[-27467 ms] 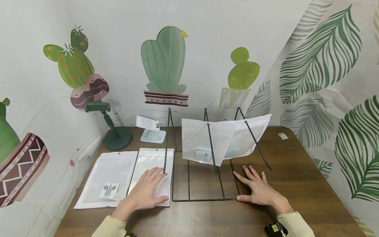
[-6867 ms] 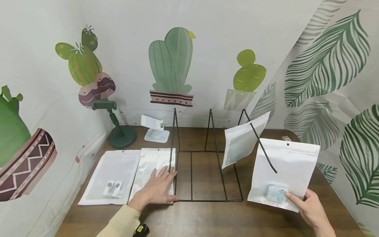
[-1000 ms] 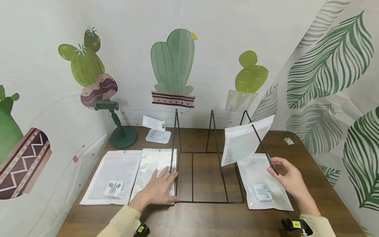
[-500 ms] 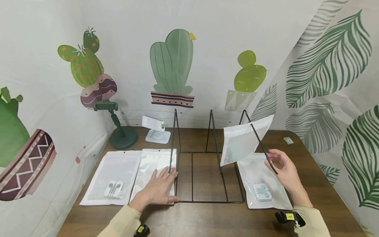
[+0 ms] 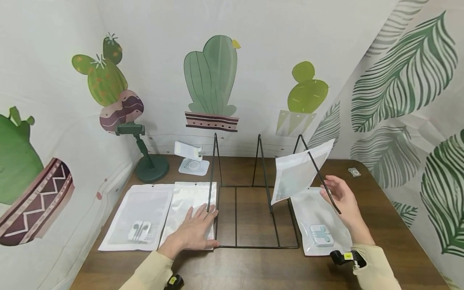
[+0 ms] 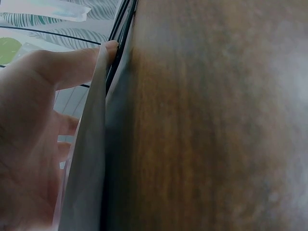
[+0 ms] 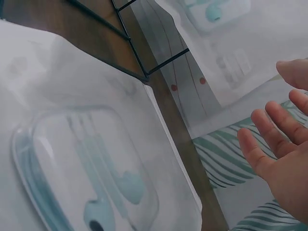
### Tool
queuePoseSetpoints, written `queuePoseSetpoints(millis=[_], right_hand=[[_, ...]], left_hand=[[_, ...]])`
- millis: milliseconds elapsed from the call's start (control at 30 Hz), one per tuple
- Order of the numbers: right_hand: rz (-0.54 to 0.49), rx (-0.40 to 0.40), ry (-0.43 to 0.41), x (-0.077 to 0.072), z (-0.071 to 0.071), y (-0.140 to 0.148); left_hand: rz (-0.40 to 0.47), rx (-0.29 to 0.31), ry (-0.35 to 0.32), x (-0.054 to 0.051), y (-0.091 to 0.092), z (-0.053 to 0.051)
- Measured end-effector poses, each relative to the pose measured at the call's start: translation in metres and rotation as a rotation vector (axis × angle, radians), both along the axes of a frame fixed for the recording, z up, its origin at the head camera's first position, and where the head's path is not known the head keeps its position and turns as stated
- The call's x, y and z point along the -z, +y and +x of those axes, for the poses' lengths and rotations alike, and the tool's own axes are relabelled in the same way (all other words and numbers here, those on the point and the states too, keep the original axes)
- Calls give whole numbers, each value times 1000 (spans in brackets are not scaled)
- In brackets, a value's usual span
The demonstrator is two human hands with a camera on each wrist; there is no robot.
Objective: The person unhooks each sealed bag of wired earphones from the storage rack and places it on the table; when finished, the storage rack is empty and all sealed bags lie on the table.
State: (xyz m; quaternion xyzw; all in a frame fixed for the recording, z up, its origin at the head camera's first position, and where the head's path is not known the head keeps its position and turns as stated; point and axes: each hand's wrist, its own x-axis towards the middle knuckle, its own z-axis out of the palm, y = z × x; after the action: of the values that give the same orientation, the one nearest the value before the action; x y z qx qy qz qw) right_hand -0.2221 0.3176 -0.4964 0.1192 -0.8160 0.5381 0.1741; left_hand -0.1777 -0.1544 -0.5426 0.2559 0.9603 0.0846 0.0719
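My left hand [image 5: 193, 231] lies flat on a white zip pouch [image 5: 186, 193], with its fingertips by the left arm of a black wire rack [image 5: 235, 217]. In the left wrist view the thumb touches the pouch edge and the rack wire. My right hand [image 5: 344, 201] holds nothing; its fingers are loosely spread beside the rack's right arm, as the right wrist view also shows. One white pouch [image 5: 299, 169] hangs on that right arm. Below it, a second pouch [image 5: 326, 209] with pale blue earphones [image 5: 320, 235] in a clear case lies on the table.
At the left lies another white pouch [image 5: 145, 201] with white earphones [image 5: 139, 230] inside. Behind stand a green phone stand [image 5: 151, 167] and a small white stand [image 5: 193, 166]. A small silver clip-on player [image 5: 354, 172] lies at the far right corner of the table.
The earphone pouch hung on the rack's middle arm, was later held by my right hand, and now lies at right. In the last second my right hand has shifted slightly back and left.
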Motion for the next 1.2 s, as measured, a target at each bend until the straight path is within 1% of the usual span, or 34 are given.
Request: queuePoseSetpoints(millis=[200,433,633,800,900,1067,1200], right_hand=[[-34,-25,19,3,-7,-3],[-90,-62,43,5,-15,-10],[-130,-68,9,6,-19,-14],[-137,-80,-22,7,-25,-16],[-173,-96,-32,10,-28,-17],[-228,-75,-25,13,-28,-19],[-220,-22,-31,11,-26,-22]], left_hand=[[-10,-14,-31,0,0,0],[0,-17,-34,-3,1,0],[7,-17,-48,-2,1,0],[4,-20,-41,-2,1,-1],[7,-20,-39,-1,1,-1],[7,-11,-37,-1,1,-1],[9,-6,-30,-1,1,-1]])
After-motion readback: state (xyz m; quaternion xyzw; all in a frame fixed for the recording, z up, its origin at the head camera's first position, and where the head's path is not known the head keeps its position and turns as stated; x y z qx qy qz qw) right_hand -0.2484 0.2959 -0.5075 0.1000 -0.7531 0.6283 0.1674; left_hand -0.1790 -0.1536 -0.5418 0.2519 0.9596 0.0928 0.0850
